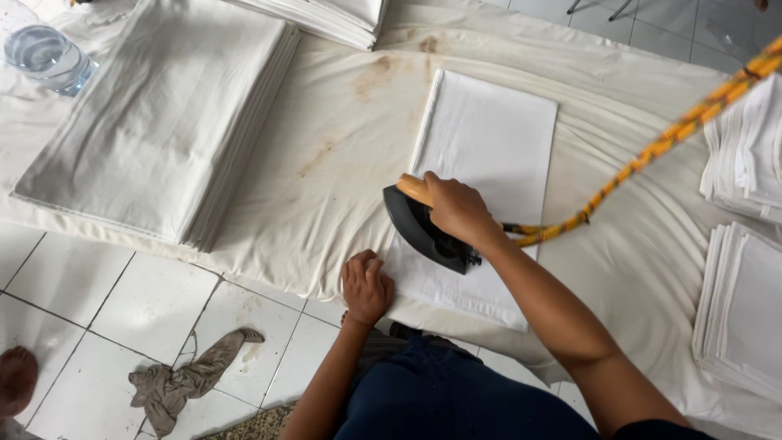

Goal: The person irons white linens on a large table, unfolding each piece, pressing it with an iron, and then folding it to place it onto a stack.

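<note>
Together we worked at the padded table (326, 163): our right hand (458, 208) wrapped round the iron (423, 226), pressing the folded white cloth (489, 155), while our left hand (366, 285), fingers loosely curled, rested at the cloth's near edge

Folded stacks (163, 122) left, right — cord (652, 151) across.

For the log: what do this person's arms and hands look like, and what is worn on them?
Both the left hand and the right hand are bare: no gloves, rings, watch or bracelets show. Both forearms are uncovered too. A dark sleeve edge shows only at the right upper arm, near the frame's bottom. The left arm leaves the frame before any sleeve appears.
</note>
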